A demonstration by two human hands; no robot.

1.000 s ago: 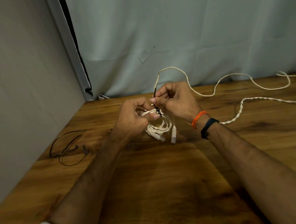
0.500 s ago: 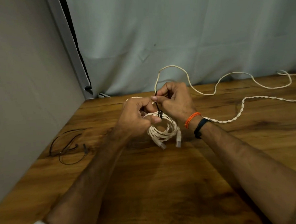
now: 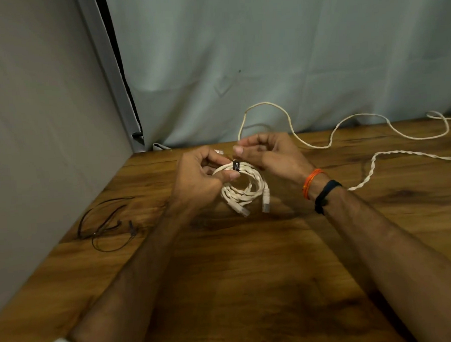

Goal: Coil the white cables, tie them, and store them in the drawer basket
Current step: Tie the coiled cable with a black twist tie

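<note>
The brown, dark-grained wooden table (image 3: 251, 287) is bordered at the back by a pale grey-green cloth curtain (image 3: 278, 50). Two uncoiled lengths are seen lying on the far right of it: a plain white cable (image 3: 347, 118) looping against the curtain and a twisted white cable (image 3: 370, 169) nearer the right forearm. Both remain to be coiled, and either could be snagged and dragged by the right arm, since the twisted one runs just beside the wrist.

The coiled bundle of white twisted cable with clear plug ends (image 3: 242, 188) is held just above the table's middle, between both hands. It is gripped by the left hand (image 3: 198, 180), thumb and fingers curled round its upper left arc. The right hand (image 3: 268, 155) is curled at the upper right; its fingertips are pinched together above the coil, but what they hold cannot be told.

A thin black tie (image 3: 236, 166) is wrapped round the top of the coil. If it is released before being drawn tight, the loops could spring apart, and the two dangling plugs might pull turns loose.

A few spare thin black ties (image 3: 107, 224) lie at the left edge. No drawer basket is in view.
</note>
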